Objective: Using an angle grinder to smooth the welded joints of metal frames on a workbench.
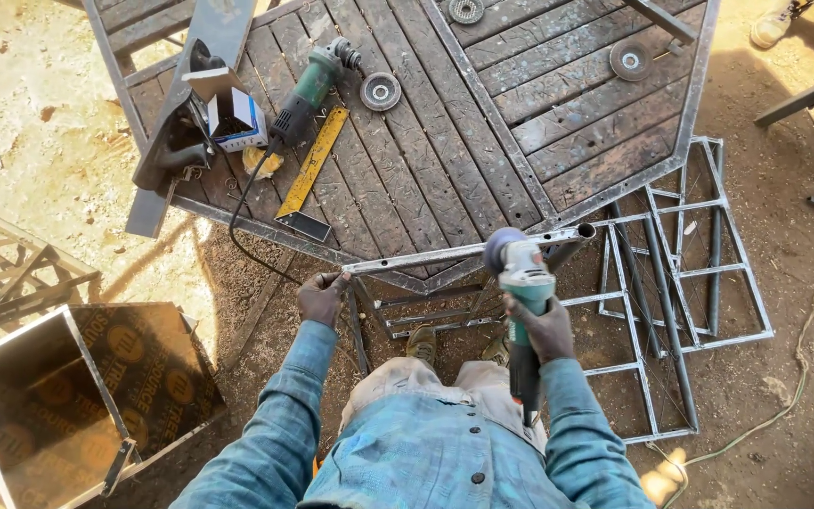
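Left grip (322, 298) clamps steel tube (445, 254) end; right grip (541, 325) wraps angle grinder (520, 283), disc on tube mid-length.

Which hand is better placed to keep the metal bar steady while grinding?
Left. The left hand already grips the bar's near end, while the right hand is wrapped around the angle grinder, its disc at the bar.

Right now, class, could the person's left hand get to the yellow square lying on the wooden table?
Probably yes. The left hand grips the metal bar at the table's edge, and the yellow square lies just beyond it with nothing between, though the hand would have to release the bar.
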